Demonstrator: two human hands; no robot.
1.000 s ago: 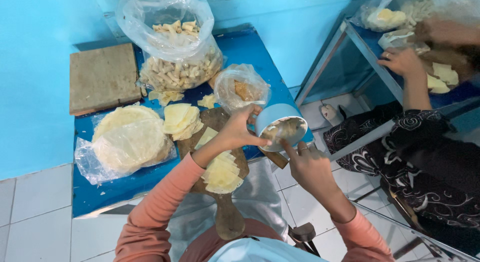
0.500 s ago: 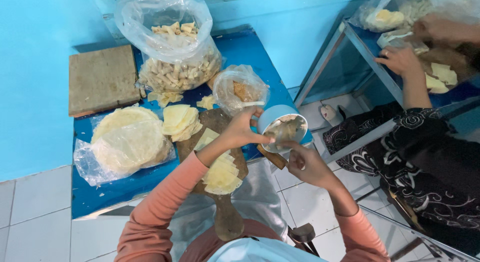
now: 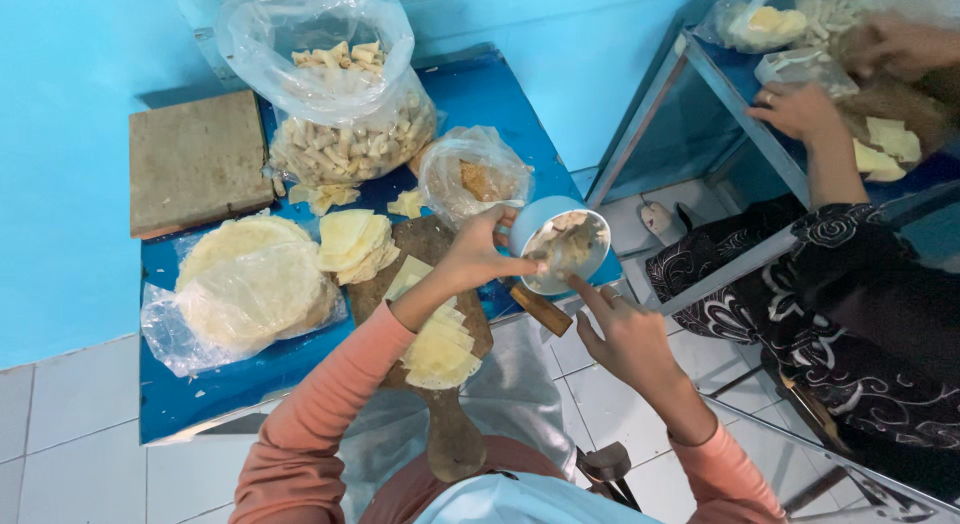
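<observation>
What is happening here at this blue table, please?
A person in an orange-pink top holds a small light-blue bowl of filling at its rim with the left hand. The right hand dips a finger into the bowl. Below lies a wooden paddle board with a stack of pale wrappers. Round sheets in plastic and a large bag of fried pieces sit on the blue table. At the right, another person's hand works at a second table.

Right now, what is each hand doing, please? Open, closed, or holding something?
Left hand: closed on the rim of the light blue bowl.
Right hand: fingers reach into the bowl; grip cannot be told.
</observation>
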